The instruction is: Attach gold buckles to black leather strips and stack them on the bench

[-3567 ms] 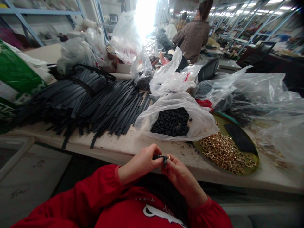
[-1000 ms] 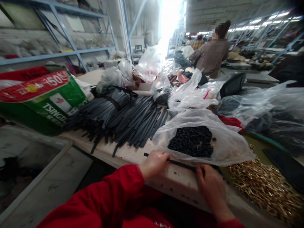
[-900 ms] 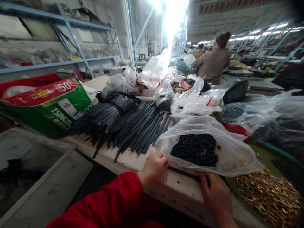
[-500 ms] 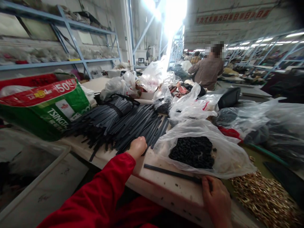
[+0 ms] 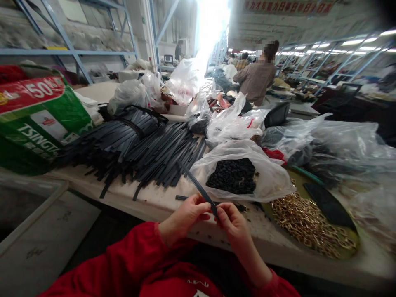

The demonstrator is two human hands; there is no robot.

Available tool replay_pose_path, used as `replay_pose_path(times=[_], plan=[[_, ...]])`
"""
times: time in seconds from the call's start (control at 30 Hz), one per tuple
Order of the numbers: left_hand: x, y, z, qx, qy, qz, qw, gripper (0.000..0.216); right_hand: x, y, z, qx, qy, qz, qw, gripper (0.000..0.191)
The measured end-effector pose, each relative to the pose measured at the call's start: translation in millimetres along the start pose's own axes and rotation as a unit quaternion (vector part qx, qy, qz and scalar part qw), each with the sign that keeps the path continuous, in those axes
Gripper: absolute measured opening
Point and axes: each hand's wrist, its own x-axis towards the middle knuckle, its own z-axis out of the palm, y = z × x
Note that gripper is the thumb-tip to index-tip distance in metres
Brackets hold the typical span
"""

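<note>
In front of my chest, my left hand (image 5: 188, 212) pinches a narrow black strap (image 5: 198, 183) close to its lower end. The strap's long part points up and away, towards the pile. My right hand (image 5: 233, 220) is closed at the same lower end, its thumb and fingertips almost meeting those of my left hand. Whether a small part sits between the right fingertips is hidden. Behind my hands a second black strap (image 5: 181, 198) lies on the table, partly covered by them. A small gold-coloured metal piece (image 5: 243, 208) is beside my right hand.
Many black straps (image 5: 163, 156) are heaped on the table (image 5: 154, 201). A clear plastic bag (image 5: 274, 177) holds small black pieces (image 5: 232, 177). Gold metal buckles (image 5: 306, 222) fill a tray at right. A green bag (image 5: 46, 128) stands left. A person (image 5: 256, 78) is farther back.
My left hand has come from the strap pile towards me, bringing a strap. My right hand has left the strap on the table and joined my left. The view has shifted.
</note>
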Motion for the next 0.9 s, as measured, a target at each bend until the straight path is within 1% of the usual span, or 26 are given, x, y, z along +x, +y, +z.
replay_pose_path(times=[0.03,0.07,0.1,0.13,0.17,0.2,0.23,0.27,0.3,0.33,0.37,0.4,0.43,0.47,0.5,0.53,0.57,0.6,0.63,0.67,0.7,0.73,0.77,0.83,0.9], plan=[[-5.5,-4.2,6.6,0.006,0.001,-0.007,1.0,0.028,0.6,-0.8,-1.9,0.011,0.001,0.016,1.0,0.028],[-10.5,-6.4,11.0,0.039,-0.006,-0.016,0.999,0.025,1.5,-0.5,-6.5,0.014,0.008,0.028,0.999,0.028],[-14.6,-6.5,13.4,0.096,-0.023,-0.017,0.995,0.024,2.6,0.5,-13.0,0.009,0.015,0.036,0.999,0.029],[-17.4,-4.8,14.2,0.169,-0.041,0.002,0.985,0.026,3.9,1.3,-20.5,-0.001,0.017,0.039,0.999,0.029],[-18.3,-1.5,13.8,0.251,-0.052,0.045,0.966,0.027,5.4,1.7,-28.1,-0.016,0.013,0.036,0.999,0.028],[-17.1,2.8,12.5,0.335,-0.052,0.109,0.935,0.027,7.2,1.4,-35.1,-0.034,0.003,0.028,0.999,0.028],[-13.6,7.5,10.8,0.411,-0.036,0.184,0.892,0.024,9.3,0.3,-40.9,-0.053,-0.013,0.015,0.998,0.027],[-7.9,12.0,9.0,0.472,-0.018,0.244,0.847,0.021,11.9,-1.5,-45.4,-0.07,-0.03,0.0,0.997,0.026],[-0.4,15.7,7.1,0.522,-0.011,0.277,0.807,0.021,15.3,-3.5,-49.0,-0.086,-0.044,-0.016,0.995,0.025],[8.1,18.4,5.4,0.562,-0.019,0.281,0.778,0.022,19.5,-5.6,-51.9,-0.103,-0.054,-0.031,0.993,0.025],[16.9,20.2,4.1,0.592,-0.037,0.264,0.761,0.02,24.8,-7.3,-54.9,-0.125,-0.059,-0.044,0.989,0.024],[25.1,21.2,3.1,0.609,-0.053,0.24,0.754,0.019,31.2,-8.4,-58.2,-0.152,-0.053,-0.057,0.985,0.025],[32.1,21.9,2.7,0.613,-0.061,0.215,0.758,0.02,38.9,-8.6,-62.2,-0.189,-0.035,-0.07,0.979,0.025],[37.7,22.6,2.9,0.602,-0.061,0.19,0.773,0.021,47.7,-7.9,-66.9,-0.237,-0.007,-0.081,0.968,0.026],[41.8,23.7,3.7,0.574,-0.056,0.161,0.801,0.023,57.3,-6.3,-71.8,-0.298,0.026,-0.086,0.95,0.027],[44.6,25.1,5.1,0.529,-0.053,0.123,0.838,0.022,67.3,-3.9,-76.4,-0.367,0.056,-0.082,0.925,0.027],[46.5,26.8,6.9,0.467,-0.055,0.073,0.88,0.02,77.0,-0.8,-80.4,-0.438,0.073,-0.066,0.894,0.028],[47.8,28.5,8.8,0.391,-0.06,0.016,0.918,0.018,86.1,2.6,-83.2,-0.504,0.074,-0.039,0.859,0.028],[48.8,30.0,10.7,0.311,-0.066,-0.041,0.947,0.015,93.9,6.1,-84.8,-0.559,0.064,-0.009,0.827,0.027],[49.7,31.0,12.3,0.234,-0.069,-0.09,0.966,0.014,100.2,9.6,-85.2,-0.598,0.048,0.017,0.8,0.026],[50.7,31.2,13.4,0.17,-0.067,-0.126,0.975,0.014,104.7,12.7,-84.7,-0.623,0.032,0.034,0.781,0.024],[51.6,30.7,13.9,0.121,-0.063,-0.151,0.979,0.014,107.5,15.4,-83.9,-0.636,0.021,0.04,0.77,0.022],[52.5,29.7,13.9,0.085,-0.059,-0.169,0.98,0.015,108.9,17.8,-83.2,-0.642,0.016,0.038,0.765,0.02],[53.8,27.0,13.2,0.036,-0.058,-0.194,0.979,0.016,109.0,21.7,-83.7,-0.638,0.013,0.023,0.77,0.017],[53.9,25.0,12.9,0.01,-0.059,-0.205,0.977,0.018,108.2,24.5,-87.0,-0.617,0.012,0.018,0.787,0.015]])
